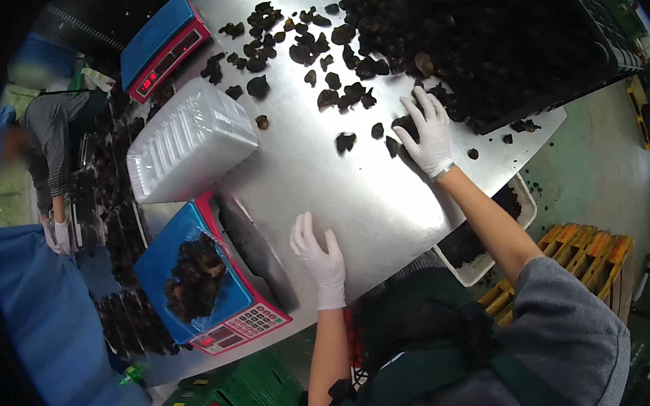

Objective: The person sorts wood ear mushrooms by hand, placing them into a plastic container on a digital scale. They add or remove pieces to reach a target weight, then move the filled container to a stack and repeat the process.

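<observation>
My left hand [319, 258], in a white glove, is raised over the metal table [370, 192], fingers apart and holding nothing. To its left, a blue-topped scale [163, 265] with a red frame bears a clump of dark, wrinkled pieces [196, 278]. My right hand [428, 131], also gloved, reaches with spread fingers to the edge of a large dark heap [472, 31]. A dark piece [406, 125] shows between its thumb and index finger; whether they touch it is unclear. Loose dark pieces [303, 50] lie scattered beyond.
Stacked clear plastic trays [190, 141] stand between the near scale and a second blue scale [160, 44]. A black crate [609, 43] is behind the heap. Below the table edge are a white bin [525, 199] and green crates [237, 393]. A gloved co-worker [57, 140] stands far left.
</observation>
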`<state>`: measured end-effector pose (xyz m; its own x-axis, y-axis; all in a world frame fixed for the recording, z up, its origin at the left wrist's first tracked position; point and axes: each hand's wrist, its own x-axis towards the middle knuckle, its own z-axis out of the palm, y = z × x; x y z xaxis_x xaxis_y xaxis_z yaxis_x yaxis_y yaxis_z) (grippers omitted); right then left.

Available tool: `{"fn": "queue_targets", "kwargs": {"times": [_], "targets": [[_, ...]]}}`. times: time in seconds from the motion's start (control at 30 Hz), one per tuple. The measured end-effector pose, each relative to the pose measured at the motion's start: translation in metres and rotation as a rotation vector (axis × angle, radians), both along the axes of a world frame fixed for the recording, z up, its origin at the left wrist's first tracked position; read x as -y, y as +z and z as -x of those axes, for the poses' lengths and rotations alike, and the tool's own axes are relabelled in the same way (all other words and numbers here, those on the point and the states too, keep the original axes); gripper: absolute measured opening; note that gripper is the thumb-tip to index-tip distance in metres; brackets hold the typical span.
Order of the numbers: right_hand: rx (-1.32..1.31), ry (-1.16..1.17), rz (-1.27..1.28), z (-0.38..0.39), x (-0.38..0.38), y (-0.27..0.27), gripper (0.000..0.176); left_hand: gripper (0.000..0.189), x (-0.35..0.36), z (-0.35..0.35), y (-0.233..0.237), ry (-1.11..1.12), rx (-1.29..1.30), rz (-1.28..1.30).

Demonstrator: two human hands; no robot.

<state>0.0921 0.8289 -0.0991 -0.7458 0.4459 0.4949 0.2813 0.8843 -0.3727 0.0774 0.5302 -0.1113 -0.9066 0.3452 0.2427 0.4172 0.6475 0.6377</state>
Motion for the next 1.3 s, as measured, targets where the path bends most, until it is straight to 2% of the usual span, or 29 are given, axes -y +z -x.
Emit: {"fn": "queue_targets", "kwargs": {"times": [0.1, 0.17, 0.27, 0.33, 0.4, 0.43, 0.5, 0.57, 0.63, 0.7, 0.77, 0.83, 0.93, 1.0, 1.03, 1.13, 1.2, 1.3], "targets": [[0.258, 0.106, 0.159, -0.01, 0.035, -0.009, 0.055, 0.056, -0.003, 0.0, -0.003, 0.045, -0.019, 0.034], [0.238, 0.377, 0.271, -0.015, 0.075, 0.0, 0.051, 0.057, -0.003, -0.001, -0.003, 0.059, -0.03, 0.061], [0.114, 0.538, 0.059, -0.022, 0.116, 0.021, 0.041, 0.057, -0.002, 0.001, -0.004, 0.045, -0.033, 0.081], [0.021, 0.456, 0.054, 0.013, 0.09, 0.019, 0.033, 0.058, -0.003, 0.001, -0.001, 0.03, -0.011, 0.09], [-0.037, 0.24, 0.358, 0.067, 0.047, 0.016, 0.039, 0.058, -0.004, 0.0, -0.003, 0.046, -0.011, 0.089], [0.053, 0.101, 0.126, 0.084, 0.03, 0.016, 0.045, 0.058, -0.004, 0.0, -0.004, 0.053, -0.011, 0.088], [0.131, 0.215, 0.142, 0.117, -0.009, -0.025, 0.054, 0.057, -0.002, 0.0, -0.008, 0.055, -0.028, 0.085], [0.262, 0.308, 0.08, 0.125, -0.006, -0.019, 0.06, 0.055, -0.003, 0.0, -0.007, 0.054, -0.025, 0.069], [0.144, 0.379, 0.009, 0.133, 0.004, -0.024, 0.06, 0.052, -0.001, -0.001, -0.007, 0.063, -0.001, 0.012], [0.22, 0.369, -0.1, 0.145, 0.012, -0.031, 0.052, 0.05, -0.001, -0.001, -0.005, 0.096, 0.036, -0.084], [0.088, 0.367, -0.015, 0.155, 0.012, -0.035, 0.022, 0.048, 0.0, -0.003, 0.0, 0.157, 0.092, -0.213], [0.126, 0.363, 0.058, 0.14, 0.01, -0.032, 0.014, 0.047, 0.005, -0.004, -0.004, 0.205, 0.115, -0.277], [0.082, 0.315, 0.08, 0.063, 0.011, -0.03, 0.007, 0.049, 0.009, -0.001, -0.011, 0.219, 0.184, -0.356], [0.2, 0.175, 0.13, -0.002, 0.019, -0.015, 0.008, 0.052, 0.009, 0.004, 0.0, 0.167, 0.229, -0.302], [0.179, 0.149, 0.092, -0.03, 0.02, -0.012, 0.011, 0.054, 0.009, 0.006, 0.008, 0.144, 0.254, -0.274], [0.18, 0.095, 0.276, -0.073, 0.019, 0.009, 0.018, 0.058, 0.006, 0.024, 0.029, -0.13, 0.159, -0.001], [0.119, -0.049, 0.449, -0.084, 0.017, 0.013, 0.022, 0.06, 0.002, 0.034, 0.033, -0.166, 0.152, 0.037], [0.018, -0.057, 0.778, -0.086, 0.011, 0.02, 0.024, 0.056, -0.013, 0.045, 0.045, -0.248, 0.061, 0.139]]}}
